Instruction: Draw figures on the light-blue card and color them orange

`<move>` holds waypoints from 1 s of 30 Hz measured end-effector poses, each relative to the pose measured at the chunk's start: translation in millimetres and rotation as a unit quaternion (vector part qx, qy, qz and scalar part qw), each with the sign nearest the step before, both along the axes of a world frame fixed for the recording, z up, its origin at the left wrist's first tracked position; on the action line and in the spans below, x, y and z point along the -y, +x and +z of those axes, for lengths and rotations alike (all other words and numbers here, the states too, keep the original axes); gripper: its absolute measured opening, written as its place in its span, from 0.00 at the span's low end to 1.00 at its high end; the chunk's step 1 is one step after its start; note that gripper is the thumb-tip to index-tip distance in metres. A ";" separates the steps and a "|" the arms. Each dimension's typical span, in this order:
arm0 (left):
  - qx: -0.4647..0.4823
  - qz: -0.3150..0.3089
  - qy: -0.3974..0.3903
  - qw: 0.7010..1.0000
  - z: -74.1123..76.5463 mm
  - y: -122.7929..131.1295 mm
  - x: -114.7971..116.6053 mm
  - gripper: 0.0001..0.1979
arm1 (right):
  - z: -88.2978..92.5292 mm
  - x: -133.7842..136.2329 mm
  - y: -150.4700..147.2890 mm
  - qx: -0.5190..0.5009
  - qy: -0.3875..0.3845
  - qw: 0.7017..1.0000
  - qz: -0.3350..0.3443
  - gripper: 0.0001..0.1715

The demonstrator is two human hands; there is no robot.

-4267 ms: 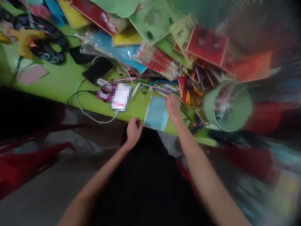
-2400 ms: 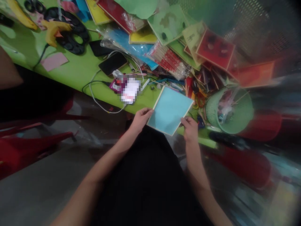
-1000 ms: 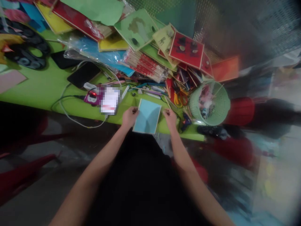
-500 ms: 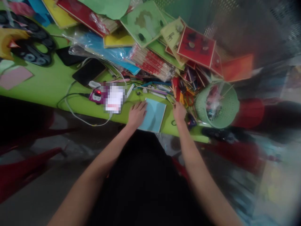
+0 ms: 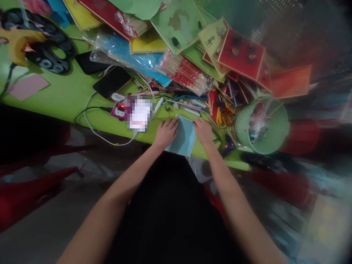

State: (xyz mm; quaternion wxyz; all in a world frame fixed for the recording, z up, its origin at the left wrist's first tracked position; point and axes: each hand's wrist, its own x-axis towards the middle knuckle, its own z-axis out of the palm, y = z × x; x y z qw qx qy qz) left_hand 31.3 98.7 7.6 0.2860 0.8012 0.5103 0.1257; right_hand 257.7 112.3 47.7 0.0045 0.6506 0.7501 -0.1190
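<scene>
A light blue card [image 5: 183, 137] with pale edging along its right side lies at the table's near edge, in front of my body. My left hand [image 5: 167, 132] rests flat over the card's left side, fingers stretched out. At the card's upper right corner is my right hand [image 5: 202, 130], its fingers bent and close together. Whatever is between those fingertips is hidden. Just right of this hand lies a dark glue gun [image 5: 228, 145], near orange-handled scissors [image 5: 221, 116].
A green basket [image 5: 262, 124] stands to the right. Behind are bundled sticks [image 5: 185, 71], a red card [image 5: 242, 55], a green card [image 5: 178, 25] and assorted pens. Leftward are a black phone [image 5: 112, 82], a purple power socket [image 5: 120, 112] with cables, and a pink paper [image 5: 29, 87].
My right hand has moved left from beside the card onto its upper right corner. The left hand stays on the card. The whole view has shifted slightly.
</scene>
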 end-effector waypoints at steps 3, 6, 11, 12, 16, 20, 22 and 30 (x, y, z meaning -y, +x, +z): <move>-0.011 -0.008 0.008 1.000 -0.7 -0.1 -2.5 0.27 | -3.4 -6.1 -5.4 0.007 -0.001 1.000 0.017 0.14; -0.019 -0.009 0.013 1.000 -2.1 -0.8 -4.2 0.26 | -7.7 -9.4 -6.3 0.015 -0.004 1.000 0.018 0.15; -0.025 -0.013 0.019 0.999 -2.5 -0.8 -6.4 0.26 | -10.6 -11.0 -7.1 0.024 -0.015 0.999 0.016 0.16; -0.027 -0.013 0.020 0.999 -2.4 -0.6 -6.8 0.26 | -10.5 -11.3 -7.5 0.022 -0.016 0.999 0.016 0.17; -0.034 -0.015 0.025 0.999 -1.5 0.3 -9.3 0.26 | -9.7 -13.8 -9.2 0.019 -0.017 0.999 0.023 0.17; -0.043 -0.022 0.029 0.998 0.9 3.7 -14.6 0.27 | -10.4 -16.5 -9.1 0.014 0.000 0.999 0.033 0.17; -0.049 -0.025 0.031 0.998 2.2 6.8 -18.3 0.27 | -11.2 -16.9 -8.9 0.006 0.011 0.999 0.034 0.18; -0.066 -0.031 0.031 0.997 2.4 15.0 -23.7 0.27 | -15.1 -14.1 -1.7 -0.055 -0.003 0.998 -0.021 0.15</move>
